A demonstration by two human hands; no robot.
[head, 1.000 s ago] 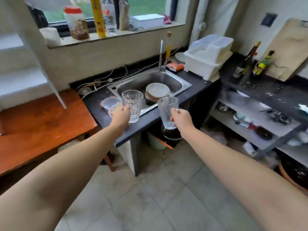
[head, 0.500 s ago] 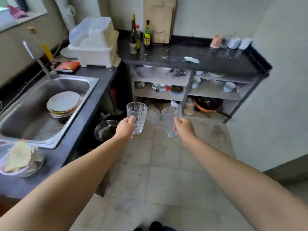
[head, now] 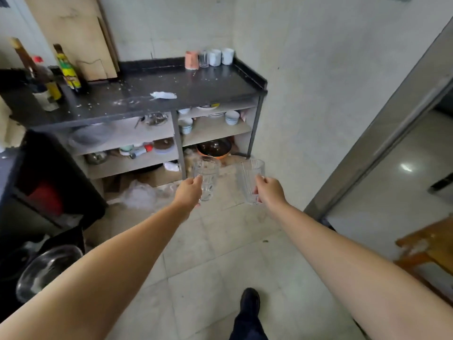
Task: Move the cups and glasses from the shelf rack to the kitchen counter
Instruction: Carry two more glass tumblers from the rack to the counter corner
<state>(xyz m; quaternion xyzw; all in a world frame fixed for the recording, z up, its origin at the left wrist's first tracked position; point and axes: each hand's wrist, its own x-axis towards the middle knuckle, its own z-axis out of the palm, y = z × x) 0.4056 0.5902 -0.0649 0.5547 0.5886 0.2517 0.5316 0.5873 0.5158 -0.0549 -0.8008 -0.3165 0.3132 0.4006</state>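
We're mid-carry: left grip (head: 188, 190) holds 1 glass (head: 206, 179), right grip (head: 269, 191) holds another glass (head: 250, 180); 4 cups (head: 208, 59) already on surface (head: 196, 87), upper center.

Left hand (head: 187, 192) fingers hidden behind its glass (head: 206, 180); right hand (head: 269, 191) covering its glass's (head: 250, 180) base; both blurred

The 2 glasses, a patterned glass (head: 207, 181) and a ribbed glass (head: 250, 180), are clear. The counter (head: 196, 87) is glossy black, the bowl (head: 46, 271) shiny metal, the board (head: 73, 33) pale wood.
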